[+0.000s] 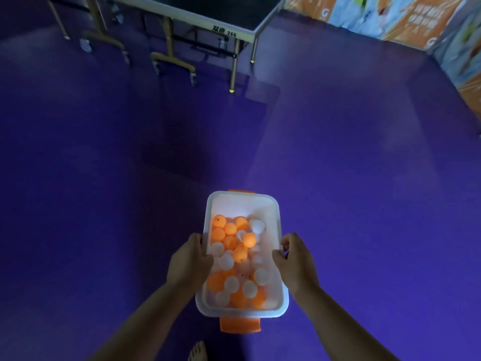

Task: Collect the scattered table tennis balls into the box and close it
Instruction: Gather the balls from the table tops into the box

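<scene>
A bare foot (pixel 197 351) shows at the bottom edge. Beyond it, the left hand (pixel 188 259) and right hand (pixel 295 259) hold the lidless white box (pixel 242 204) over the purple floor (pixel 104 178), fingers curled on its long rims. Orange and white balls (pixel 240 252) lie inside. Farther off stands a table tennis table (pixel 208 11), with banners (pixel 416 19) at the far right.

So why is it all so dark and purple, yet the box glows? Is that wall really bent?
Head view: dim light, the floor reads deep purple; the white box, gripped by the left hand and right hand, and its balls are brightest, washed out and soft. Head view, top: the wide-angle lens curves the banners and table.
</scene>
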A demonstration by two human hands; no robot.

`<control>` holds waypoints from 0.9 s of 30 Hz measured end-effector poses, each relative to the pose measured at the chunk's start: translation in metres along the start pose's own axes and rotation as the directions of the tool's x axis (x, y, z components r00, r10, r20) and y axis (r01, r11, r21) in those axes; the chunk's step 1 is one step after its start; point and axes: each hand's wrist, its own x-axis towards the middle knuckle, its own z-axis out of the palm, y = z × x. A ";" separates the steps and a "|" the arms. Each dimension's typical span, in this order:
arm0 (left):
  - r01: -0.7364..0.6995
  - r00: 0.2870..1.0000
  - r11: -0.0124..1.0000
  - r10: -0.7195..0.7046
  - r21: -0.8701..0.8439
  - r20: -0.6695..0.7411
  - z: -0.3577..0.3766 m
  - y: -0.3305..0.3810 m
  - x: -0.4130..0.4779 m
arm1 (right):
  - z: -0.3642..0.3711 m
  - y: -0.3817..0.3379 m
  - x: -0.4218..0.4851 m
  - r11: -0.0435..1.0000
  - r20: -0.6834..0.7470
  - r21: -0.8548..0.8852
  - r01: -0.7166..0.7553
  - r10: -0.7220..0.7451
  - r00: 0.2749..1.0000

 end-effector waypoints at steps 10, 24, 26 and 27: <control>0.023 0.996 0.999 -0.026 -0.031 -0.088 -0.061 0.043 0.121 | 0.000 -0.085 0.140 0.990 0.015 0.006 0.139 -0.139 0.990; 0.308 0.875 0.934 -0.353 -0.181 -0.330 -0.114 0.092 0.289 | 0.029 -0.217 0.381 0.870 0.269 0.022 0.492 -0.479 0.835; 0.336 0.850 0.921 -0.386 -0.195 -0.359 -0.126 0.087 0.310 | 0.044 -0.239 0.404 0.845 0.308 0.028 0.534 -0.515 0.800; 0.346 0.839 0.917 -0.397 -0.199 -0.372 -0.133 0.083 0.321 | 0.052 -0.251 0.415 0.832 0.324 0.037 0.553 -0.533 0.781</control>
